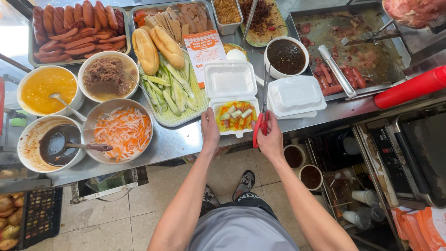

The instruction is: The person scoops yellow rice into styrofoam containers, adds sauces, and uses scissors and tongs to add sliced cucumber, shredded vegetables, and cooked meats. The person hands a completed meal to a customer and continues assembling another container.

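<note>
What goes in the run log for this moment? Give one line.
left hand: steadies open foam box | right hand: holds red-handled scissors beside it | box: filled, lid up

Stainless steel counter point(186, 139) runs across the upper frame, surface reflective under even, bright light. Below the counter: pale tiled floor point(116, 214), grout lines visible, some soiling. Left of the counter's lower edge, a dark plastic crate point(42, 216) stands on the floor. Right of the counter, a lower metal shelf unit point(353, 186) and a dark flat grill plate point(425, 148).
</note>
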